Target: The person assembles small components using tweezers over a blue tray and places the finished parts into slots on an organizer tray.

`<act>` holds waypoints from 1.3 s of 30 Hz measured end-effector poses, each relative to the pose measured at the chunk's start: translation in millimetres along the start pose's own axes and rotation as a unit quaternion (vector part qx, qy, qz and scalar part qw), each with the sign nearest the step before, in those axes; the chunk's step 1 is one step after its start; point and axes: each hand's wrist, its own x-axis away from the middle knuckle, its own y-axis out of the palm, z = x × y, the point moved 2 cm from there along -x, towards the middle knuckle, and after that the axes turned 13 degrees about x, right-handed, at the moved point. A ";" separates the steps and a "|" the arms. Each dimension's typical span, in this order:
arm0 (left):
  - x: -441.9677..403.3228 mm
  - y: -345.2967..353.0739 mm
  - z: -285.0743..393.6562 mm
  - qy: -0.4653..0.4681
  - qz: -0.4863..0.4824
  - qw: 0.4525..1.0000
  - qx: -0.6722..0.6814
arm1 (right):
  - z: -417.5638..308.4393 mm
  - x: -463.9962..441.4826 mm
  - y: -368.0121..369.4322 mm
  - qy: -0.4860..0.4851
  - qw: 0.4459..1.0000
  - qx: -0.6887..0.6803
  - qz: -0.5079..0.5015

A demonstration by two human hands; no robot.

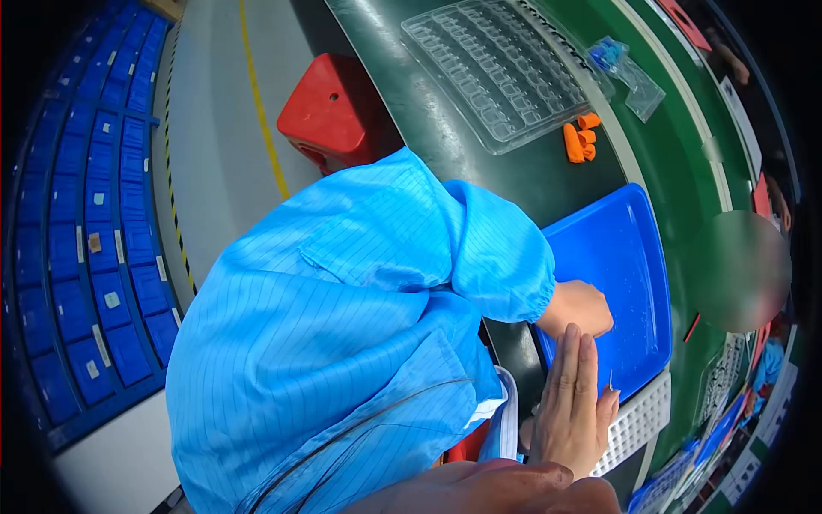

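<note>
My left hand (580, 309) comes out of a light blue striped sleeve (501, 248) and is bent over the near edge of a blue tray (638, 283). Its back shows, and its fingers are hidden. Just below it in the view, my right hand (572, 398) has its fingers stretched out side by side, the tips touching or overlapping the left hand. The right thumb stands apart from them. A thin, pin-like thing (611, 379) shows by the thumb tip; I cannot tell whether it is held or lies beyond.
Clear plastic blister trays (497, 68) and orange finger cots (579, 139) lie on the dark green bench. Beyond are a plastic bag (638, 86) and a white studded tray (638, 424). A red stool (334, 111) and blue bins (103, 214) stand to the left.
</note>
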 end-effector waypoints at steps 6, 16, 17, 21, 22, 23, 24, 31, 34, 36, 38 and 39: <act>-1.5 -1.3 -4.3 0.015 0.008 1.000 -0.010 | 6.8 2.5 21.5 0.025 0.950 0.215 -0.227; 47.5 -66.6 4.7 0.011 0.150 0.987 0.056 | 3.1 -8.6 17.2 -0.059 0.995 0.051 0.069; 66.1 -84.8 4.4 0.018 0.203 0.978 0.043 | 2.3 -12.7 18.6 -0.057 0.995 0.032 0.075; 150.8 -192.9 -36.9 -0.020 0.482 0.861 -0.161 | -10.3 -25.3 9.4 -0.050 0.984 0.165 -0.037; 174.3 -237.0 -62.7 -0.067 0.544 0.784 -0.292 | -12.6 -26.8 4.1 -0.051 0.978 0.195 -0.056; 194.6 -261.9 -78.4 -0.055 0.529 0.716 -0.452 | -13.3 -31.3 -0.1 -0.050 0.977 0.192 -0.072; 212.1 -288.1 -103.3 -0.143 0.538 0.698 -0.450 | -11.9 -35.6 -3.5 -0.051 0.977 0.188 -0.089; 254.5 -367.2 -178.3 -0.317 0.429 0.764 -0.364 | 6.0 -31.1 -14.2 -0.005 0.992 0.045 -0.116; 267.1 -408.4 -203.9 -0.364 0.384 0.818 -0.225 | 29.0 -26.8 26.2 0.232 0.868 -0.432 -0.074; 280.4 -450.4 -255.4 -0.269 0.311 0.841 -0.352 | 30.6 -19.7 31.9 0.250 0.763 -0.586 -0.106; 290.1 -468.4 -277.7 -0.228 0.230 0.837 -0.442 | 32.0 -22.2 36.9 0.369 0.645 -0.667 -0.058; 291.4 -462.0 -265.6 -0.227 0.310 0.861 -0.333 | 32.5 -24.6 33.4 0.340 0.650 -0.675 -0.080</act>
